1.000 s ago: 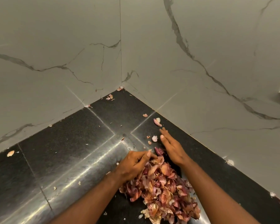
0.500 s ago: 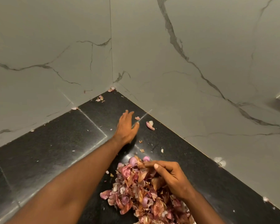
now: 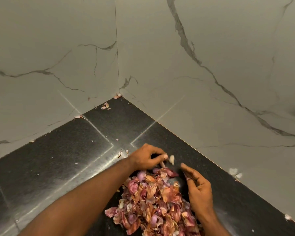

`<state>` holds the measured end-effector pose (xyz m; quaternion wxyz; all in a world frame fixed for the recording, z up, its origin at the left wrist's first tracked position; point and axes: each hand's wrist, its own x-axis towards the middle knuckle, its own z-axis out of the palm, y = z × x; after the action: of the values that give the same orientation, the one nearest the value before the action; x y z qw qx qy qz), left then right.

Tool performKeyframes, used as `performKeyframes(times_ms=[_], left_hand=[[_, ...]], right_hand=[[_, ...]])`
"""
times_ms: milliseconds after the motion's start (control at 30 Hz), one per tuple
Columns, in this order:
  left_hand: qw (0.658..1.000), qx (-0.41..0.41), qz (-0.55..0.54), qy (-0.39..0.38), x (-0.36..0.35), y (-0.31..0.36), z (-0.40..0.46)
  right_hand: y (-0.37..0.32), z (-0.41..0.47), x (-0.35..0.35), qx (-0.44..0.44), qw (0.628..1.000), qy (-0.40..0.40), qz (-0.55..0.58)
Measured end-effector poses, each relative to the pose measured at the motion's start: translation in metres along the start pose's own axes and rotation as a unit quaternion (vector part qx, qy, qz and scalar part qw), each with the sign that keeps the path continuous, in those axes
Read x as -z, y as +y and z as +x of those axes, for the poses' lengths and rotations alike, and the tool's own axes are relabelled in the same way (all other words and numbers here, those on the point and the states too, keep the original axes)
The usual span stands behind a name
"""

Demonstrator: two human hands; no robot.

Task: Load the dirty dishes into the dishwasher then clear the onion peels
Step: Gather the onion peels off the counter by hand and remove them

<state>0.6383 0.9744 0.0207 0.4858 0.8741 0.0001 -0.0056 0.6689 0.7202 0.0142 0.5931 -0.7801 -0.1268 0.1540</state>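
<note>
On the black counter [image 3: 61, 155], both hands' grips curl loosely beside onion peels [image 3: 153, 201], holding nothing.

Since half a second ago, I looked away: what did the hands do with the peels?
The left hand came back from its reach toward the corner, fingers now curled at the pile of onion peels, a pale scrap beside its fingertips. The right hand lifted off the pile. Stray peels in the corner remain.
</note>
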Motion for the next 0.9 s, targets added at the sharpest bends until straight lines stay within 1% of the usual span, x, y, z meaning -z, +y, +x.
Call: performKeyframes(times_ms=[33, 67, 100, 133, 167, 200, 233, 267, 300, 333, 367, 400, 433, 467, 533, 633, 700, 733, 767, 800, 833, 867, 900], left_hand=[[1.000, -0.005, -0.023, -0.016, 0.000, 0.005, -0.009], [0.998, -0.006, -0.055, -0.017, -0.001, 0.008, -0.016], [0.995, -0.005, -0.099, 0.001, 0.000, 0.009, -0.021], [0.990, 0.000, -0.135, 0.037, 0.001, 0.007, -0.026], [0.986, 0.006, -0.138, 0.089, 0.003, 0.003, -0.028], [0.984, 0.012, -0.099, 0.145, 0.006, -0.004, -0.029], [0.982, 0.026, -0.036, 0.184, 0.010, -0.013, -0.029], [0.980, 0.054, 0.040, 0.185, 0.012, -0.023, -0.029], [0.979, 0.080, 0.113, 0.147, 0.013, -0.028, -0.032], [0.976, 0.096, 0.170, 0.092, 0.012, -0.030, -0.034], [0.973, 0.101, 0.204, 0.043, 0.009, -0.027, -0.037], [0.973, 0.098, 0.209, 0.007, 0.004, -0.021, -0.041], [0.977, 0.095, 0.192, -0.015, -0.003, -0.012, -0.046], [0.981, 0.097, 0.168, -0.028, -0.008, -0.003, -0.053], [0.985, 0.113, 0.122, -0.039, -0.015, 0.007, -0.068], [0.990, 0.136, 0.023, -0.040, -0.012, 0.019, -0.092], [0.989, 0.122, -0.066, -0.043, -0.006, 0.024, -0.105], [0.990, 0.106, -0.087, -0.019, -0.003, 0.025, -0.111], [0.991, 0.093, -0.090, 0.026, -0.002, 0.024, -0.116], [0.991, 0.088, -0.068, 0.080, 0.000, 0.020, -0.120], [0.987, 0.095, -0.016, 0.133, 0.000, 0.014, -0.121], [0.978, 0.115, 0.057, 0.166, 0.001, 0.007, -0.122], [0.967, 0.148, 0.122, 0.169, 0.002, 0.004, -0.125]], right_hand=[[0.001, 0.002, -0.001, -0.006, 1.000, 0.023, 0.005], [0.001, 0.004, -0.002, -0.008, 0.999, 0.040, 0.011], [-0.001, 0.007, -0.003, -0.003, 0.999, 0.047, 0.009], [-0.002, 0.012, -0.004, 0.007, 0.999, 0.046, -0.006], [-0.004, 0.018, -0.004, 0.017, 0.999, 0.035, -0.036], [-0.006, 0.027, -0.005, 0.026, 0.996, 0.012, -0.078], [-0.009, 0.036, -0.007, 0.035, 0.991, -0.024, -0.126], [-0.011, 0.045, -0.010, 0.040, 0.981, -0.074, -0.176], [-0.012, 0.054, -0.014, 0.040, 0.964, -0.125, -0.231], [-0.013, 0.061, -0.019, 0.048, 0.941, -0.167, -0.289], [-0.014, 0.066, -0.024, 0.063, 0.918, -0.202, -0.335], [-0.015, 0.067, -0.030, 0.082, 0.900, -0.232, -0.359], [-0.016, 0.064, -0.035, 0.095, 0.891, -0.260, -0.360], [-0.018, 0.058, -0.039, 0.102, 0.888, -0.285, -0.346], [-0.020, 0.040, -0.039, 0.087, 0.900, -0.313, -0.291], [-0.030, 0.014, -0.023, 0.022, 0.925, -0.326, -0.195], [-0.036, 0.004, -0.010, -0.022, 0.936, -0.327, -0.130], [-0.039, 0.002, -0.005, -0.026, 0.946, -0.306, -0.102], [-0.038, 0.003, -0.001, -0.017, 0.960, -0.264, -0.087], [-0.039, 0.004, 0.003, 0.005, 0.971, -0.220, -0.089], [-0.037, 0.008, 0.005, 0.025, 0.975, -0.183, -0.125], [-0.037, 0.011, 0.007, 0.036, 0.969, -0.170, -0.174], [-0.036, 0.013, 0.007, 0.038, 0.951, -0.188, -0.244]])
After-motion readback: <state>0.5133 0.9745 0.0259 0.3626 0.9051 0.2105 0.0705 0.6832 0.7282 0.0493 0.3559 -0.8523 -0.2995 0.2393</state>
